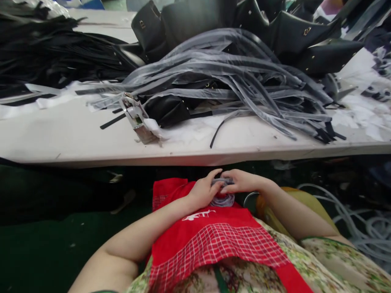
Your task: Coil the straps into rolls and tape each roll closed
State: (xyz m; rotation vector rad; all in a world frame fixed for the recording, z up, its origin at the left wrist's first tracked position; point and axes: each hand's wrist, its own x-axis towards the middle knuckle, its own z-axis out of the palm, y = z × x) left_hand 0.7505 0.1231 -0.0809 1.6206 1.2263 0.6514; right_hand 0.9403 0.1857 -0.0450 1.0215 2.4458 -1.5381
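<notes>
Over my lap, my left hand (203, 190) and my right hand (243, 181) meet around a coiled strap in clear plastic wrap (225, 200). The fingers of both hands curl over the coil's upper side, left hand at its left and right hand at its right. Fingers hide part of the coil. Beneath it lies a red apron (183, 228) with a checked band. Ahead on the table, a pile of long plastic-wrapped dark straps (226, 65) looks like the same material. A metal tape dispenser (141, 122) stands to the pile's left.
The white table (76, 142) has its front edge just beyond my hands. Black leather bags (195, 24) stand behind the strap pile. Black strips (61, 57) are heaped at left, white scraps (363, 114) at right. Pale tubing or strips (366, 228) lie low at right, near something yellow (301, 205).
</notes>
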